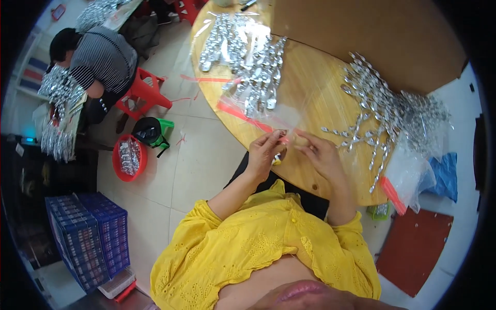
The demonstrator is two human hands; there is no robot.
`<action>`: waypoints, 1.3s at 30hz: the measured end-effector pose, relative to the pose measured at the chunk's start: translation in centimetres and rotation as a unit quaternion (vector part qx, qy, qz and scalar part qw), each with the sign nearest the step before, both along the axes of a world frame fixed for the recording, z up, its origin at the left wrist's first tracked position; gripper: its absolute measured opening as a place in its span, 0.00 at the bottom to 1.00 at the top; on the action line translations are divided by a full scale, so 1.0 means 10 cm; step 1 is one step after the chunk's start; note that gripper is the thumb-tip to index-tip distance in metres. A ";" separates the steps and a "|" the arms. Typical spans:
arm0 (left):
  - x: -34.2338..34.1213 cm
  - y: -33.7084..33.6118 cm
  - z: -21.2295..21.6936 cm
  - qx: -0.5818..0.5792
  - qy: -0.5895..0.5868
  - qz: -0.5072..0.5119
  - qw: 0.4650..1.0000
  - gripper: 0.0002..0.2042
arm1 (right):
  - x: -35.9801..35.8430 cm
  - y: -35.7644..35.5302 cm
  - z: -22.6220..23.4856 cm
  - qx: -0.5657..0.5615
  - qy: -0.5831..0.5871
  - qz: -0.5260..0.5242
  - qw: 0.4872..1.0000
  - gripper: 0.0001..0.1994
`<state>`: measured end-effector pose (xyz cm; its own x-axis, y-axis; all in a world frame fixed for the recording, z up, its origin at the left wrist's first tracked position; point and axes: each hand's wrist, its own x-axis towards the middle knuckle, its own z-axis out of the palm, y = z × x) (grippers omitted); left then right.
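At the near edge of the round wooden table, my left hand (264, 153) is closed in a pinch on the end of a red strip, which looks like the edge of a clear plastic bag (289, 114). Close beside it, my right hand (321, 156) also has thumb and fingers together at the clear plastic; its exact grip is too small to make out. Beyond my hands lie shiny silver twisted strands (253, 67), in or under clear plastic. A larger loose heap of similar silver strands (369, 98) spreads across the table's right side.
A cardboard panel (372, 36) stands along the wooden table's (305, 62) far side. Clear bags with a red strip (393, 196) hang at the right edge. Left on the floor are a red basin (129, 157), a green stool (164, 129) and blue crates (88, 237). Another person (106, 64) sits working there.
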<state>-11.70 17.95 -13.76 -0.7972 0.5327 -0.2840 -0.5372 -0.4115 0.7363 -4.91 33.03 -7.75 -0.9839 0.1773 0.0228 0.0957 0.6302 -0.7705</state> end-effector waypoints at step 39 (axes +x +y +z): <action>-0.19 0.53 0.62 -0.072 0.129 -0.054 0.988 0.06 | 0.15 0.74 0.36 -0.214 0.136 -0.198 0.947 0.05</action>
<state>-13.58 23.22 -7.53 -0.7936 0.5874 -0.1584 -0.3595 -0.2428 0.9010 -3.37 40.43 -4.13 -0.8061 0.5818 0.1081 0.0208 0.2105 -0.9774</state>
